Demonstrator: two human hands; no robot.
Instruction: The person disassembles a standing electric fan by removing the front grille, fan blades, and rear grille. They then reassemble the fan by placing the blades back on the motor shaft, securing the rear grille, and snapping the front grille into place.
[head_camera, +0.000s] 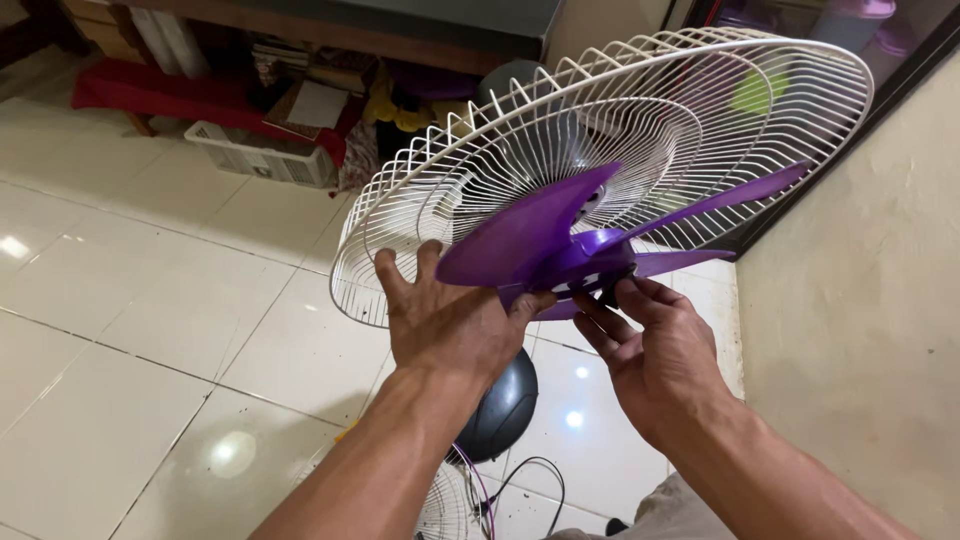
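Fan blade: a purple three-bladed propeller (575, 245) sits in front of the white wire fan guard (640, 130), its hub at the middle of the guard; one blade sweeps toward the lower left, one stretches thin toward the right, a third pokes out low on the right.

Fan guard: a round, tilted wire cage behind the blade; its low rim hangs just above the left hand, its high rim reaches toward the glass door.

Left hand: the left hand (450, 320) is below and left of the blade's hub, fingers spread wide; its fingertips touch the guard's lower wires, and the thumb presses against the underside of the hub.

Right hand: the right hand (660, 345) is below and right of the hub, fingers half curled and narrow; its fingertips pinch at the hub's front cap; what they hold is too small to tell.

Fan base: a dark rounded base (505, 405) stands on the tiled floor (150, 300) under the blade, below the left wrist, with a black cable (530, 490) looped beside it.

Basket: a white plastic basket (255, 155) lies well left of the guard, by a red cloth (170, 95).
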